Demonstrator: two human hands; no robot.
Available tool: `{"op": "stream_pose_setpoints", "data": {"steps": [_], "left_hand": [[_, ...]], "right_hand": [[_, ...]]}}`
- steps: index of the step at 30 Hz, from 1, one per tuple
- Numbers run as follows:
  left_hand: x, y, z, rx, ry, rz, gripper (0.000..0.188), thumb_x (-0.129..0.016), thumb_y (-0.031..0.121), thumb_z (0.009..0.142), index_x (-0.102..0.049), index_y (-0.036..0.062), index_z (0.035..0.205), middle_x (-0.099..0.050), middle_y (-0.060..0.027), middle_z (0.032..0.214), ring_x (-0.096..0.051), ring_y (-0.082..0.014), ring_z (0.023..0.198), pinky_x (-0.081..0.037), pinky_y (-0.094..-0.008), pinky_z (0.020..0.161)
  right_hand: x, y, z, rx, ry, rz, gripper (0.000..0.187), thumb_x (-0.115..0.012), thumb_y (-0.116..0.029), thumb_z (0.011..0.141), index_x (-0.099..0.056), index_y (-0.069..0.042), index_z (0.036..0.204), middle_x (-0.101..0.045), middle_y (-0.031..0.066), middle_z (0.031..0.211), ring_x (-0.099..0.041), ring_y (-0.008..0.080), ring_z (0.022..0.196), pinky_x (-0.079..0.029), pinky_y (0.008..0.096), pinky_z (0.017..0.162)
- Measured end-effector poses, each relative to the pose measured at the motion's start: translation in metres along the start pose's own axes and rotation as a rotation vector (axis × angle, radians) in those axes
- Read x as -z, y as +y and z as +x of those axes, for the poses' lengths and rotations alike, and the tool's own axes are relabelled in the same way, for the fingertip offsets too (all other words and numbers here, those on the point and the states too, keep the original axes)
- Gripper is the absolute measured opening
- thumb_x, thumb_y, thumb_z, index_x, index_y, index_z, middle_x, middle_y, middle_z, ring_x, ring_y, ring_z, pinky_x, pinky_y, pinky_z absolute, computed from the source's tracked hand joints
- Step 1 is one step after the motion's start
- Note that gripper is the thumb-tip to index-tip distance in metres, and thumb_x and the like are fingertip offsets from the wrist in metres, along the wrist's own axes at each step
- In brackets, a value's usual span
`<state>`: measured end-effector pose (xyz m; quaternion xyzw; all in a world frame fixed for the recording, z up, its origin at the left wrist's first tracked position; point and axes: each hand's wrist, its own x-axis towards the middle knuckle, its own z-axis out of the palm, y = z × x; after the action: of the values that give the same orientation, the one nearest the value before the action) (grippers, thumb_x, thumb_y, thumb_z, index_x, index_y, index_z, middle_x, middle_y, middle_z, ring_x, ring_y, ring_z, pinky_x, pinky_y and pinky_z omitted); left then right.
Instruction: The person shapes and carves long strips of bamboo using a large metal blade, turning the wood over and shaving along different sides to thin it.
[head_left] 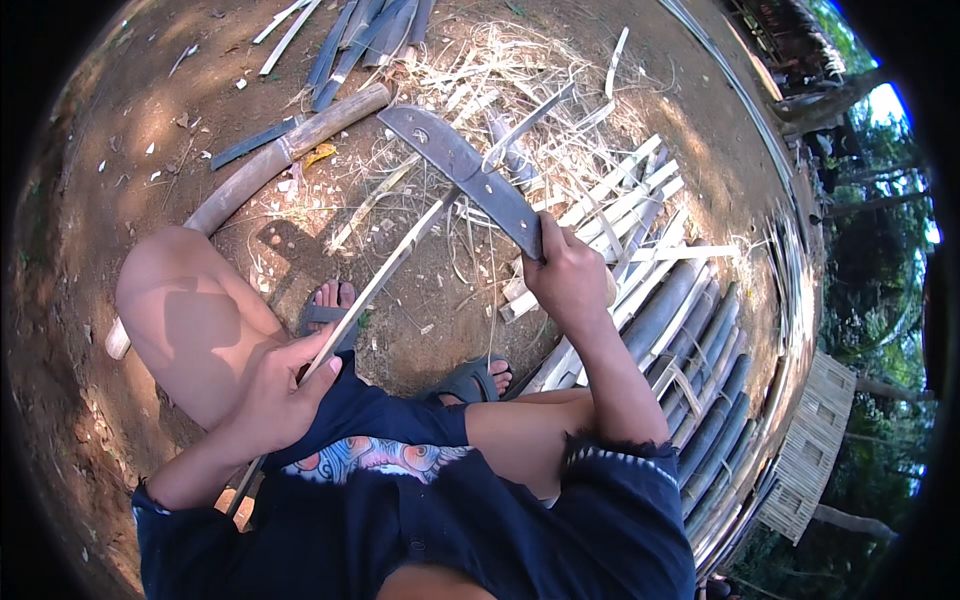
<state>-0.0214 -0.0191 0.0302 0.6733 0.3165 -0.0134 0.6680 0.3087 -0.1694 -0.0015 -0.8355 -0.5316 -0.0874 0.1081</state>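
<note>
Machete (470, 172) sits in right hand (568, 270), which is clenched around its handle end, tip pointing up-left above the ground (690, 60). Left hand (280, 392) pinches a long pale strip (391, 264) between thumb and fingers. Strip runs diagonally up to the machete, crossing it around mid-length. Shavings (500, 60) litter the ground beyond; dark poles (665, 300) lie off right, pale split pieces (634, 210) beside them.

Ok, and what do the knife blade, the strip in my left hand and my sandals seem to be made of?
Knife blade: likely steel, dull dark grey; thin, flat and rigid-looking.
Strip: probably split bamboo, pale and uncoated; it is long, narrow and straw-coloured.
Sandals: perhaps rubber or synthetic, dark and matte, with broad straps; too small to be sure.
</note>
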Motion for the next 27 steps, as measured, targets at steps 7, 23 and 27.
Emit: {"op": "stream_pose_setpoints", "data": {"steps": [7, 23, 27], "left_hand": [[0.009, 0.001, -0.021, 0.06, -0.067, -0.002, 0.044, -0.054, 0.005, 0.102, -0.048, -0.0077, 0.143, -0.064, -0.0069, 0.114, -0.057, -0.0093, 0.102, -0.046, -0.0251, 0.091], [0.022, 0.003, -0.06, -0.059, -0.056, 0.101, 0.039, -0.06, 0.003, 0.097, -0.057, -0.0078, 0.135, -0.069, -0.011, 0.108, -0.06, -0.0112, 0.097, -0.048, -0.0263, 0.086], [0.02, -0.001, -0.039, 0.018, -0.029, -0.001, 0.043, -0.059, 0.006, 0.1, -0.052, -0.0061, 0.141, -0.066, -0.0081, 0.109, -0.059, -0.0097, 0.094, -0.049, -0.026, 0.085]], "right_hand": [[-0.003, 0.057, 0.011, -0.135, 0.098, -0.032, 0.035, -0.074, -0.019, 0.08, -0.067, -0.006, 0.112, -0.07, 0.0163, 0.079, -0.07, 0.0349, 0.069, -0.057, 0.0445, 0.063], [-0.015, 0.178, 0.024, -0.691, 0.044, -0.017, 0.031, -0.067, -0.023, 0.084, -0.068, 0.007, 0.089, -0.068, 0.0261, 0.073, -0.068, 0.0423, 0.073, -0.055, 0.0476, 0.072], [-0.028, 0.161, 0.024, -0.922, 0.064, 0.278, 0.031, -0.066, -0.02, 0.088, -0.067, 0.01, 0.088, -0.066, 0.0176, 0.068, -0.066, 0.0293, 0.06, -0.053, 0.0425, 0.058]]}}
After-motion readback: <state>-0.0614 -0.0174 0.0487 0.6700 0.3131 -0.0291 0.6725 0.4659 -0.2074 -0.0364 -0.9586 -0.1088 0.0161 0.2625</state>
